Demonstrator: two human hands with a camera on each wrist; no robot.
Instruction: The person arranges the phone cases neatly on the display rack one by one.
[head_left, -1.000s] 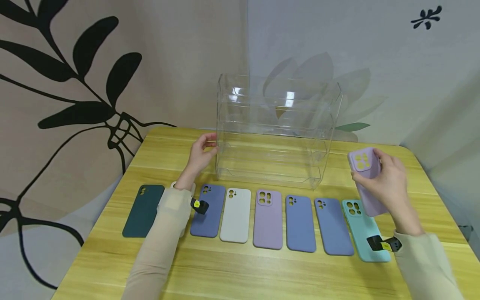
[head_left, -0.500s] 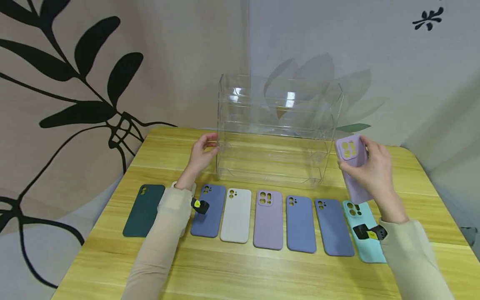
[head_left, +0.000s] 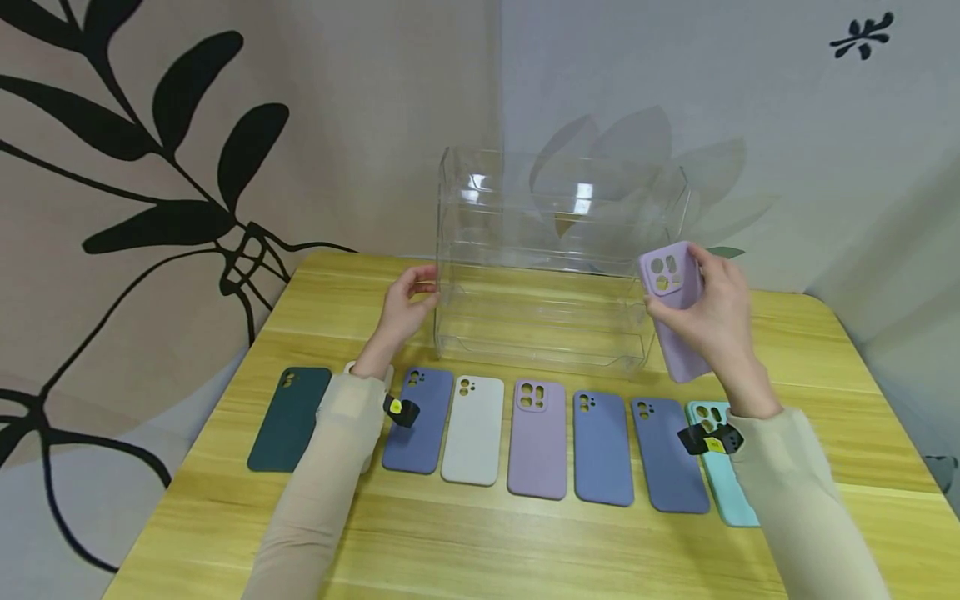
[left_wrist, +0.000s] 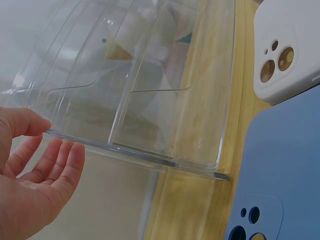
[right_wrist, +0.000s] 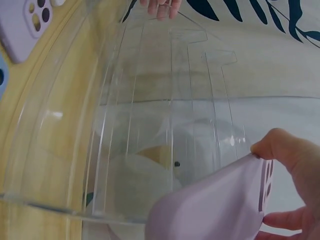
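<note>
My right hand (head_left: 712,321) grips a light purple phone case (head_left: 684,354) by its side edges, thumb on one side and fingers on the other. It holds the case tilted above the table, at the right end of a clear tiered acrylic rack (head_left: 525,360). In the right wrist view the purple case (right_wrist: 215,205) is close beside the rack's end panel. The tiers I can see hold nothing. At the rack's left end my left hand (head_left: 405,310) pinches the edge of the side panel; in the left wrist view the thumb (left_wrist: 35,122) meets that edge, with the fingers on the outer side.
A row of phone cases lies along the table (head_left: 450,550) in front of the rack: dark green (head_left: 288,421), white (head_left: 472,429), purple (head_left: 537,450), several blue ones (head_left: 602,450), and turquoise (head_left: 727,483). My left sleeve covers most of another white case. A patterned curtain (head_left: 360,125) hangs behind.
My right hand has carried the purple case leftward and up, from above the turquoise case to the rack's right end. The left hand has stayed at the rack's left side.
</note>
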